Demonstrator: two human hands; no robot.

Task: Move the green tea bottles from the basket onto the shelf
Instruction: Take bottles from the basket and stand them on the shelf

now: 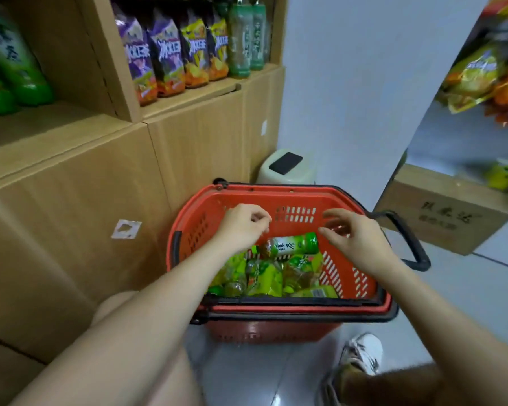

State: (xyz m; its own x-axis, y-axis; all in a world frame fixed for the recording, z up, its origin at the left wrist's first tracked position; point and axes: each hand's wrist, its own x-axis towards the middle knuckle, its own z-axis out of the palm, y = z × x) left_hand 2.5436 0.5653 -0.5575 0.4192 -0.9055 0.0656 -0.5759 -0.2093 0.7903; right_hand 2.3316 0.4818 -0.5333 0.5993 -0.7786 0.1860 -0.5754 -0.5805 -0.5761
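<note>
The top bottle [291, 245] is seen lying on its side across the heap in the basket [276, 197], one end toward each hand. Beneath it more bottles [261, 278] are piled loosely, all flat, none upright.

The left hand [242, 228] is held just above the bottle's left end, fingers curled in, with nothing gripped. The right hand [354, 237] is held over the right end, fingers spread and slack, and it is empty too. Contact with the bottle cannot be confirmed for either hand.

Now the risks. The bottle is round and perched on an uneven pile, so a roll toward a wall of the basket is to be expected if it is nudged before it is gripped. If only one end is taken, the other could dip and be caught against the bottles below. The pile itself may be shifted as the top one is lifted out.

The handle [411, 241] is folded outward on the right, and a wrist could be snagged on it on the way up.

The basket is stood on the floor [247, 376] close beside the shelf [50, 133], whose ledge sits well above it. A long lift is called for, and a poor grip would be punished by a drop onto the tiles. Shelved bottles [15, 63] are already stood at the back of that ledge, and these might be toppled if the new one is set down carelessly.
</note>
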